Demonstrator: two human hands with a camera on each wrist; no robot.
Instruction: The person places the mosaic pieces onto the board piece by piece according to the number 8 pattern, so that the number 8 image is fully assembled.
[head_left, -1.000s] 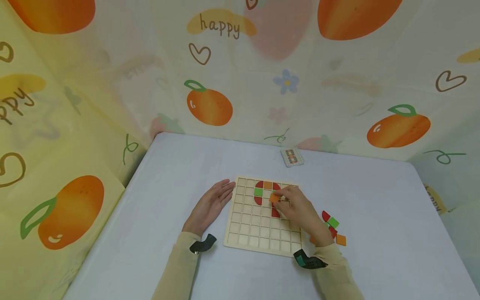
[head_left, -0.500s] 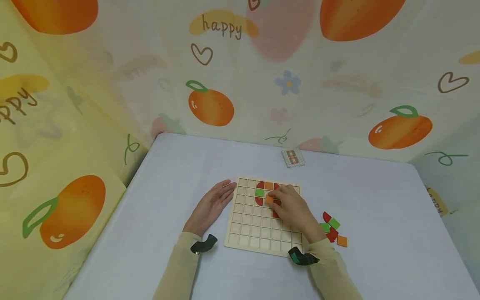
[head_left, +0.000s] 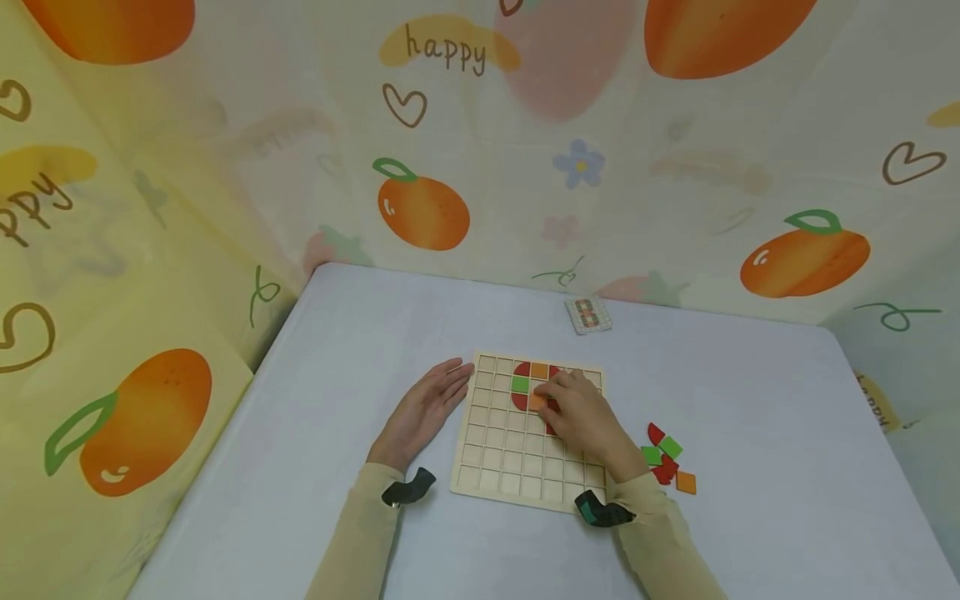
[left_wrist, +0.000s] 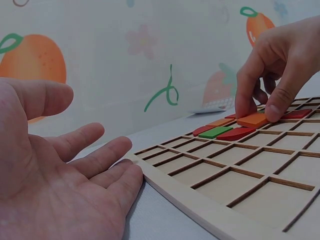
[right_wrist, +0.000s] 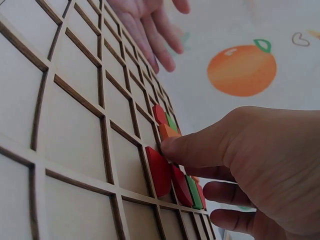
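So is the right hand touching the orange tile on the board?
Touching. The left wrist view shows the right hand with fingertips pinching the orange tile on the board.

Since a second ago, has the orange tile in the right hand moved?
Yes. The orange tile has shifted left across the wooden grid board, toward the green tile.

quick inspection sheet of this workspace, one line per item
surface: pale table, covered by a cloth.
job's things: wooden grid board with red, green and orange tiles in its far cells; orange tile under the right fingertips.
clutter: loose tiles right of the board; small card at the far edge.
hands: left hand flat, fingers against the board's left edge; right hand pinching the orange tile on the board.
cables: nothing seen.
surroundings: curtain printed with oranges and "happy".
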